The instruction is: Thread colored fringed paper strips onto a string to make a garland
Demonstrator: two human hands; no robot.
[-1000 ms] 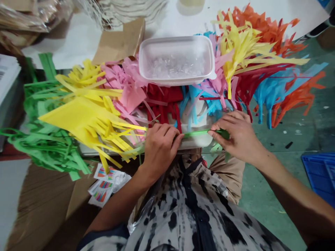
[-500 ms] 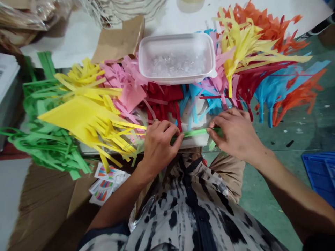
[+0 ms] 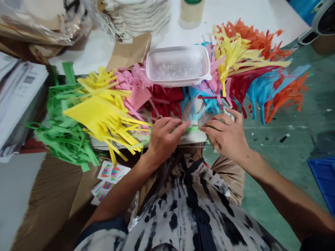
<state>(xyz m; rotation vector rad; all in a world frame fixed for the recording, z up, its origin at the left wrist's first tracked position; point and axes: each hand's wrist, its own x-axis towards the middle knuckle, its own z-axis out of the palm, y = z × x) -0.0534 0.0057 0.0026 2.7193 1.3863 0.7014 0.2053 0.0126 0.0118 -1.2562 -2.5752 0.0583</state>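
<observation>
At the near edge of the table my left hand point(image 3: 166, 136) is closed on one end of a light green paper strip point(image 3: 193, 129). Its thumb and forefinger are slightly smeared by motion. My right hand point(image 3: 227, 132) pinches the other end, its little finger raised. Only a short stretch of the strip shows between the hands; my fingers hide the rest. Just beyond lie fringed paper tassels: dark red point(image 3: 167, 99), blue point(image 3: 195, 99) and pink point(image 3: 137, 94). Yellow tassels point(image 3: 99, 116) and green tassels point(image 3: 68, 143) spread to the left of my left hand.
A clear plastic tub point(image 3: 178, 82) of small transparent pieces stands behind the tassels. Orange tassels point(image 3: 261, 38) hang over the right edge. Stacked papers point(image 3: 23, 94) stand at left, printed cards point(image 3: 113, 172) below. A blue crate point(image 3: 323, 177) is on the floor, a tape roll point(image 3: 192, 12) at the back.
My hands have come closer together, shortening the visible green strip. The right hand has shifted left and its fingers have spread somewhat. The whole view has tilted, showing more of the table's back.
</observation>
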